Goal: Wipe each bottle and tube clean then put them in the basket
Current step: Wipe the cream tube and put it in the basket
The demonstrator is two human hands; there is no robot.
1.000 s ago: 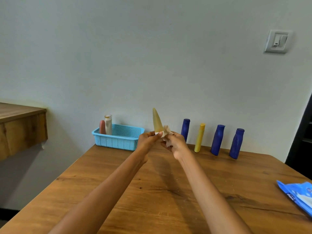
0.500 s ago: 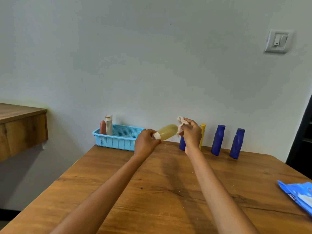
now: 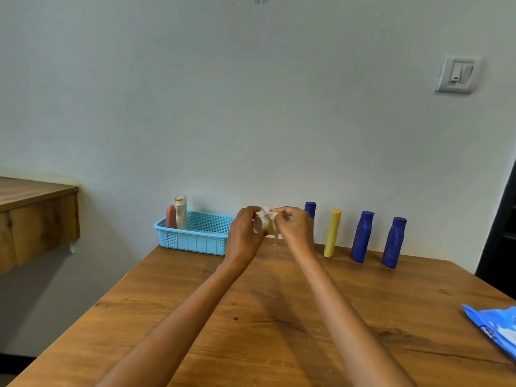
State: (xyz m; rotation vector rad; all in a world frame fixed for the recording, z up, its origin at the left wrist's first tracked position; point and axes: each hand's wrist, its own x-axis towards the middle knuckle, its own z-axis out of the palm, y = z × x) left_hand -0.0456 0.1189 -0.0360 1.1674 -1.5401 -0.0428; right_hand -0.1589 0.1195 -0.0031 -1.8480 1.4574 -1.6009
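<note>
My left hand (image 3: 244,233) grips the white-capped end of a pale yellow tube (image 3: 260,225), which is mostly hidden between my hands. My right hand (image 3: 293,229) pinches a crumpled white tissue (image 3: 268,217) against the tube. A light blue basket (image 3: 195,233) stands at the table's back left with a pink tube (image 3: 171,217) and a white tube (image 3: 181,212) upright in it. Along the wall to the right stand a blue bottle (image 3: 310,210) partly behind my right hand, a yellow tube (image 3: 332,233), and two more blue bottles (image 3: 362,237) (image 3: 393,243).
The wooden table (image 3: 265,317) ends at the wall behind the bottles. A blue wipes packet (image 3: 494,328) lies at its right edge. A wooden shelf (image 3: 33,216) juts from the left. A dark doorway edge (image 3: 505,233) is at the far right.
The tube swung from upright to lying sideways, then end-on to me. My right hand slid the tissue out along the tube and back in; both hands now meet around it.
</note>
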